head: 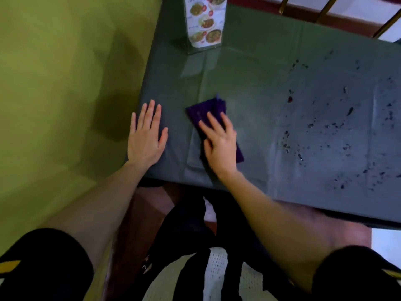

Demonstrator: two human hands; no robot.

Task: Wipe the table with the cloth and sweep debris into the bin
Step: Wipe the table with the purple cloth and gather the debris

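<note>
A folded purple cloth [206, 110] lies flat on the dark green table [249, 83] near its front left part. My right hand [219, 142] presses down on the cloth with fingers spread, covering its near half. My left hand [146, 135] rests flat and empty on the table's left edge, fingers apart. Dark crumbs and small debris [338, 131] are scattered over the right half of the table, well to the right of the cloth. No bin is in view.
A clear menu stand [204, 25] with food pictures stands at the table's far side. A yellow-green wall [65, 83] runs close along the left. Gold chair bars [325, 9] show at the top right. My legs are below the table's near edge.
</note>
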